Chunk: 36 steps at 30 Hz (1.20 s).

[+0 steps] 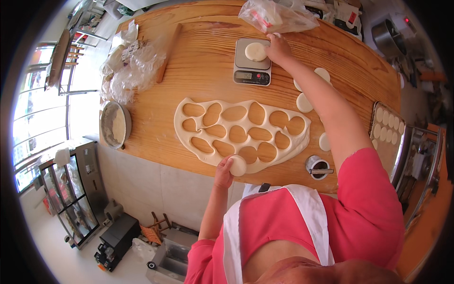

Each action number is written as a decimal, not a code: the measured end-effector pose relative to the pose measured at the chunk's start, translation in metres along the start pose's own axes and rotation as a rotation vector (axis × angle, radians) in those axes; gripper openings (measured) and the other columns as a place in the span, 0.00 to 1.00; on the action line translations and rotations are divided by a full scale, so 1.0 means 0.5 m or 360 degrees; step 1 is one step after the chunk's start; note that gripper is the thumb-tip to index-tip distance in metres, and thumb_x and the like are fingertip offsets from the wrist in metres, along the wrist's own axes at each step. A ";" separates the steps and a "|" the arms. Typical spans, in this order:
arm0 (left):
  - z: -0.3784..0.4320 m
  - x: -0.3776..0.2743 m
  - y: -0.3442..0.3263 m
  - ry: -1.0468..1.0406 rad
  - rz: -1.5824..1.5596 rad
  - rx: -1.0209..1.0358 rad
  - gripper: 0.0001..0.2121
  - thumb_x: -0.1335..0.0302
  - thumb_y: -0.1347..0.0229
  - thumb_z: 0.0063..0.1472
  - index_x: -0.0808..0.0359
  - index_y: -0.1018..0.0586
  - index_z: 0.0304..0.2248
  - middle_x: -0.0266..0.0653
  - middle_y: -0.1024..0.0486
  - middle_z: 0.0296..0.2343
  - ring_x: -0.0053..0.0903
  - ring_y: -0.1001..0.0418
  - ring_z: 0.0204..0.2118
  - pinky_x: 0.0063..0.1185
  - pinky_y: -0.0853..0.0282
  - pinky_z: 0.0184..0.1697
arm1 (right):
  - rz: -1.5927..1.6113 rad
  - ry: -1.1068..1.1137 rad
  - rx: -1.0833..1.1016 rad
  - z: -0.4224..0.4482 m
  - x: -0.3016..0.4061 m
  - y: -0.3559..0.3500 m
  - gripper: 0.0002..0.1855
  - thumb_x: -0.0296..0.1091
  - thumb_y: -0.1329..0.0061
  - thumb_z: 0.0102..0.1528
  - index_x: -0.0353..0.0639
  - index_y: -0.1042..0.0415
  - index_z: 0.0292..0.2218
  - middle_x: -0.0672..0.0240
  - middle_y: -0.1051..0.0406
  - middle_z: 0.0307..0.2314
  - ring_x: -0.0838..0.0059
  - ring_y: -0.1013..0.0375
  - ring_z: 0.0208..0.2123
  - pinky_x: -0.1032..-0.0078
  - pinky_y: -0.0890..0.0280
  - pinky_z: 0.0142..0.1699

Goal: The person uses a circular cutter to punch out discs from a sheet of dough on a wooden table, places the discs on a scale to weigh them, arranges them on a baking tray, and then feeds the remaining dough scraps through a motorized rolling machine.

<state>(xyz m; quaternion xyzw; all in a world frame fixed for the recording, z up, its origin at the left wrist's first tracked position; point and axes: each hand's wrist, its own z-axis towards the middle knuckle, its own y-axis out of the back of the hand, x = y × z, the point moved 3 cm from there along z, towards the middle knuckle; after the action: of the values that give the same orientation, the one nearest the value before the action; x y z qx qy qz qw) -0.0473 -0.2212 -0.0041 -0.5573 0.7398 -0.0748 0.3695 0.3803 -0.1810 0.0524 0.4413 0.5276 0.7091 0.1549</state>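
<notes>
My left hand (225,173) holds a round of dough (238,165) by its left edge, over the lower edge of a rolled dough sheet (251,132) full of cut-out holes. At the far side my right hand (278,48) is at the right edge of another dough round (255,52), which lies on a digital kitchen scale (252,74); its fingertips are partly hidden, so whether they grip the round cannot be told. More dough rounds (305,102) lie near my right forearm, partly covered by it. A metal ring cutter with a bar handle (317,167) stands near the table's front edge.
On the wooden table (202,42) lie a rolling pin (169,53) and crumpled plastic bags (136,71) at the left. A metal bowl (116,125) sits at the left edge, a plastic bag (278,17) at the far edge. A tray of dough rounds (386,135) is at the right.
</notes>
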 end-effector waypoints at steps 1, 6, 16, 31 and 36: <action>-0.001 0.000 0.002 -0.0004 0.0001 -0.0009 0.13 0.72 0.53 0.53 0.70 0.33 0.38 0.37 0.30 0.31 0.23 0.32 0.34 0.20 0.35 0.37 | -0.0028 0.0017 0.0059 0.003 0.011 -0.011 0.22 0.33 0.59 0.41 0.39 0.39 0.41 0.59 0.43 0.42 0.63 0.44 0.45 0.72 0.45 0.47; -0.002 -0.009 -0.033 0.0019 0.0005 0.0047 0.13 0.75 0.56 0.54 0.70 0.35 0.39 0.39 0.32 0.34 0.23 0.33 0.36 0.20 0.35 0.37 | -0.0246 0.0172 0.0011 -0.021 0.032 -0.047 0.22 0.35 0.54 0.39 0.37 0.40 0.38 0.55 0.40 0.38 0.62 0.40 0.42 0.71 0.42 0.43; 0.272 -0.195 -0.243 -0.0481 0.0723 0.0066 0.17 0.82 0.57 0.49 0.69 0.38 0.42 0.41 0.34 0.34 0.24 0.33 0.35 0.19 0.33 0.35 | 0.1586 -0.0329 0.0326 -0.345 -0.066 0.054 0.19 0.26 0.52 0.41 0.36 0.42 0.36 0.63 0.35 0.31 0.77 0.35 0.34 0.81 0.39 0.38; 0.469 -0.440 -0.420 -0.1298 0.2420 -0.0958 0.11 0.79 0.54 0.43 0.63 0.26 0.30 0.38 0.27 0.25 0.27 0.30 0.29 0.21 0.36 0.33 | 0.1489 -0.0764 -0.0202 -0.641 -0.203 0.247 0.14 0.25 0.57 0.45 0.35 0.41 0.36 0.65 0.36 0.30 0.81 0.37 0.32 0.82 0.41 0.38; 0.478 -0.452 -0.483 -0.1403 0.2831 -0.0622 0.11 0.73 0.52 0.44 0.61 0.26 0.31 0.41 0.28 0.27 0.32 0.31 0.32 0.24 0.37 0.36 | 0.1358 -0.0756 -0.0150 -0.658 -0.209 0.249 0.14 0.25 0.57 0.45 0.35 0.41 0.36 0.65 0.36 0.29 0.80 0.37 0.31 0.82 0.41 0.38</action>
<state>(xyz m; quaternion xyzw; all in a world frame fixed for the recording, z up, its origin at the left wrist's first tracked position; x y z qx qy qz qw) 0.3133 -0.0389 0.0557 0.1676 0.6836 0.5625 0.4338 0.2099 -0.5032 0.0967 0.7602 0.2171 0.6122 -0.0136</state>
